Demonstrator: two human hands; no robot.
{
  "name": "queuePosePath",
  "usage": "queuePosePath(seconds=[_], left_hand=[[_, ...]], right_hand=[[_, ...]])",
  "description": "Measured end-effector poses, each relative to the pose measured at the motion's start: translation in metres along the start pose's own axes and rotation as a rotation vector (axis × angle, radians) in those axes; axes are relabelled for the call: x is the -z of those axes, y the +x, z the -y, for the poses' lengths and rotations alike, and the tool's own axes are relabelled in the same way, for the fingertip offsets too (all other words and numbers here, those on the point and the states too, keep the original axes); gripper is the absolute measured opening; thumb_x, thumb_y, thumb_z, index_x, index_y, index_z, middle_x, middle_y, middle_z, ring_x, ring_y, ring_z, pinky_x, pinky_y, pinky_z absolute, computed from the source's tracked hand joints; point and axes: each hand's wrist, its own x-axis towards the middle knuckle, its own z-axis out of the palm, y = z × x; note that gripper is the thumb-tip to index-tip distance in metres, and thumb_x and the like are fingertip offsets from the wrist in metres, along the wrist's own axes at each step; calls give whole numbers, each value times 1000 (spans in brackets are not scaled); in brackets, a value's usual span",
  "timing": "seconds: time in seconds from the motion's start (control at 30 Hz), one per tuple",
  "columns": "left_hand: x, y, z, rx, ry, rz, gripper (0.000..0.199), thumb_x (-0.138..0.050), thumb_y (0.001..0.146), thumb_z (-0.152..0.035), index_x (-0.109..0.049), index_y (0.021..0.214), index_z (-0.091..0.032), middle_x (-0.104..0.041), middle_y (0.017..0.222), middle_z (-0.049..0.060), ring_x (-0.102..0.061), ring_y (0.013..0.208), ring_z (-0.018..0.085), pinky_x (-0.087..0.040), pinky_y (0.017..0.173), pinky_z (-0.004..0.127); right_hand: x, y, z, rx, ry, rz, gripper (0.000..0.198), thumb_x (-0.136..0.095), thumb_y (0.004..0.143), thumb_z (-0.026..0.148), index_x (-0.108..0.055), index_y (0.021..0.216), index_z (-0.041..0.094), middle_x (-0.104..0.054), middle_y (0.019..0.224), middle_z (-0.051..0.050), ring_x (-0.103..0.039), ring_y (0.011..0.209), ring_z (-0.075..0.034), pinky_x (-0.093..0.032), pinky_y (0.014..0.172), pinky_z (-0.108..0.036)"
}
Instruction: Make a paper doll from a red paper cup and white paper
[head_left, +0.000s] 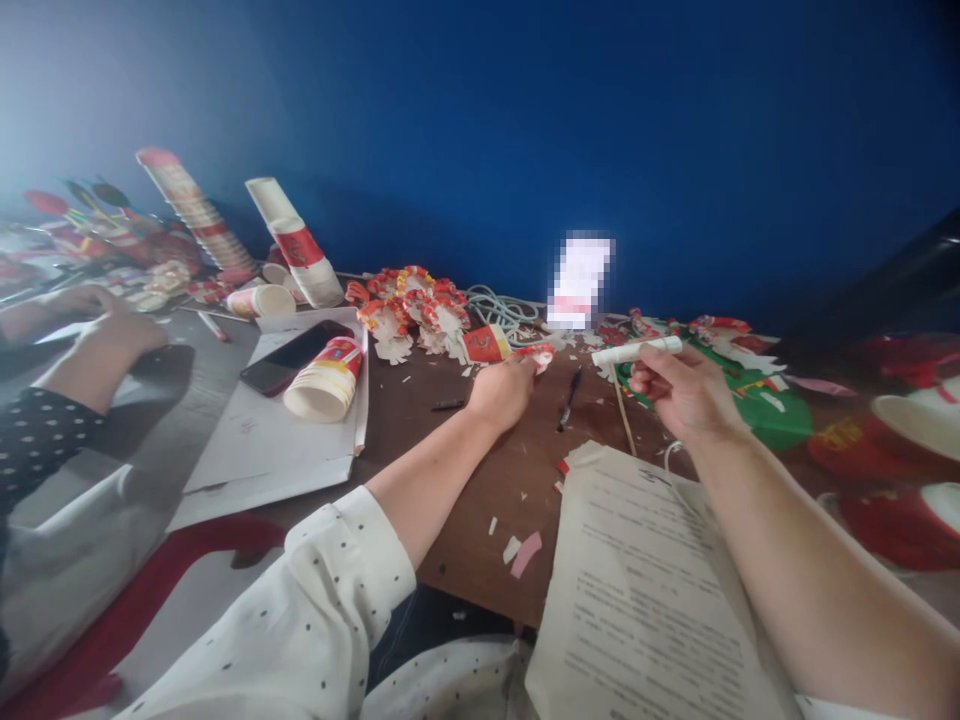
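My right hand [694, 395] is raised over the right side of the table, its fingers closed round a slim white marker-like stick [637, 350]. Farther left, my left hand [501, 393] is closed over the brown tabletop, with a small red-and-white piece of cut paper cup [535, 355] at its fingertips. Just behind that hand lies a red and white paper cup [486, 344] on its side. Between my hands a black pen [570, 398] rests on the table. My left fingertips are partly hidden by the hand itself.
Cut red-and-white cups [412, 305] are heaped at the back, beside a pale cord [502, 310]. A printed sheet [637, 590] lies in front. Left are nested cups [322, 385], a dark phone [296, 355] and another person's hands [105, 330]. A blurred bright screen [581, 280] stands behind.
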Motion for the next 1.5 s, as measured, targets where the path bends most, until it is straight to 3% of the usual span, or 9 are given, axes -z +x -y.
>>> queuePosePath(seconds=[0.27,0.5,0.67,0.8,1.07,1.27,1.5], left_hand=[[4,-3,-4,-123,-47,-145,25,-36,94,-24,-59,98,-17,-62,98,7,-61,83,17,-46,73,27],[9,-7,-6,-194,-17,-144,25,-37,93,-21,-61,101,-18,-59,108,9,-56,96,17,-45,79,26],[10,-8,-9,-211,11,-134,27,-36,93,-24,-61,102,-19,-57,107,9,-54,97,19,-45,76,27],[8,-8,-11,-195,56,-94,26,-37,92,-20,-63,99,-16,-57,104,10,-55,94,20,-47,76,28],[10,-8,-14,-89,60,116,27,-40,85,-10,-67,90,-10,-61,104,14,-57,101,24,-47,82,30],[8,-2,-10,65,-71,127,28,-44,85,-16,-59,108,-10,-67,98,14,-62,96,25,-48,82,32],[12,-5,-10,41,-54,121,25,-43,86,-18,-64,96,-11,-69,93,16,-65,93,26,-48,82,33]], right_hand=[[-33,-24,13,251,-489,-92,24,-66,77,43,-67,88,22,-60,63,1,-54,51,-12,-47,50,-27],[-49,-41,12,406,-622,-117,25,-62,80,45,-64,92,23,-67,88,-5,-62,71,-18,-52,66,-34],[-50,-41,10,454,-780,-131,23,-60,81,43,-64,90,22,-68,85,-6,-63,75,-19,-50,72,-33],[-51,-38,5,471,-859,-123,22,-61,81,42,-64,88,21,-69,84,-6,-63,76,-20,-49,73,-32],[-56,-37,-6,443,-896,-31,26,-56,83,45,-62,89,21,-69,88,-7,-64,79,-21,-48,73,-32],[-62,-35,-14,423,-993,21,25,-55,83,43,-63,91,21,-70,89,-6,-65,79,-21,-46,71,-30],[-65,-27,-24,376,-1163,28,32,-50,84,51,-64,91,22,-70,82,-6,-62,71,-22,-39,60,-29]])
